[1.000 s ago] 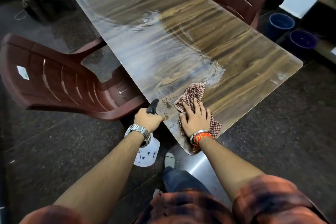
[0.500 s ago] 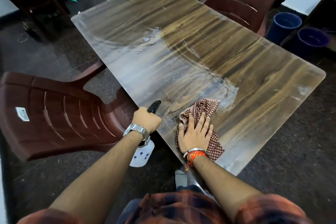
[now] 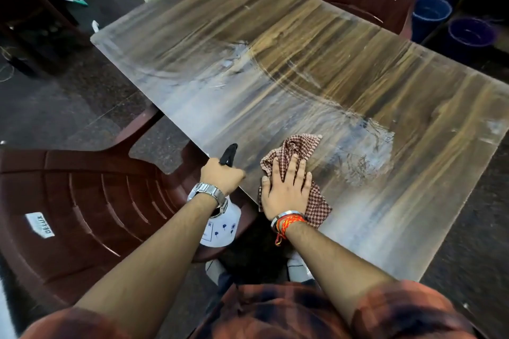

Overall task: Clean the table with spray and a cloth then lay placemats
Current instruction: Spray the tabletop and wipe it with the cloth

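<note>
Cloth (image 3: 292, 146) lies bunched at the near edge of the worktop (image 3: 303, 49), flattened under the right hand (image 3: 285, 190), whose fingers are spread straight, pressing rather than clutching. The left hand (image 3: 221, 175) has its grip curled round the neck of the spray bottle (image 3: 220, 226), which hangs just off the worktop edge beside the brown chair (image 3: 82, 201). Wet streaks cover the near half. I'd worry that short strokes will leave them, so placemats land on damp wood, or that the dangling bottle knocks the edge.
</note>
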